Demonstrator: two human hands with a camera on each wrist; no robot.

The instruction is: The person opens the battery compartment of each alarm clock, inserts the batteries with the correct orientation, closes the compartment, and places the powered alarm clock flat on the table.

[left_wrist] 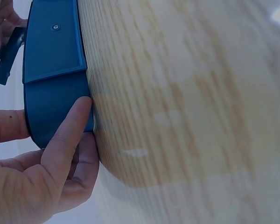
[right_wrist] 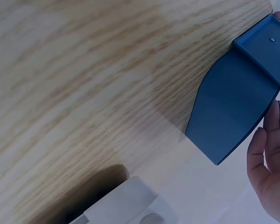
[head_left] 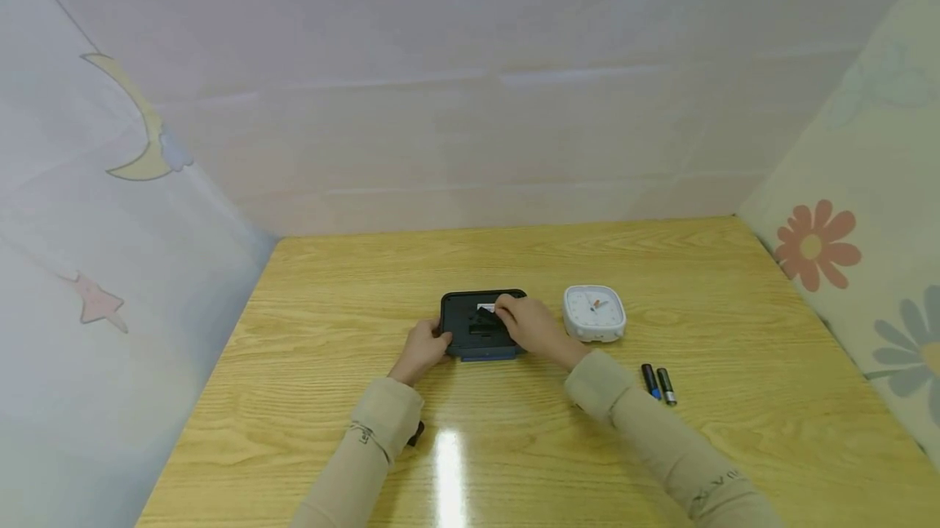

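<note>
A dark, rounded rectangular device [head_left: 457, 336] lies on the table, its black panel facing up with a small white label and a slot-like recess. One bluish side [left_wrist: 53, 51] bears a small screw. My left hand [head_left: 423, 347] grips its left end, thumb and fingers around the corner. Over the panel, my right hand [head_left: 534, 326] pinches a short flat black piece [left_wrist: 10, 56], which looks like a battery cover and is tilted up from the panel. In the right wrist view the right fingers [right_wrist: 273, 147] are beside the device, and the piece shows only partly.
A white clock [head_left: 595, 312] stands just right of the device. Two batteries [head_left: 667, 386] lie side by side to the right of my right sleeve. A small black object [head_left: 416, 433] is partly hidden by my left sleeve. Printed fabric walls [head_left: 470, 144] surround the wooden table [head_left: 330, 291].
</note>
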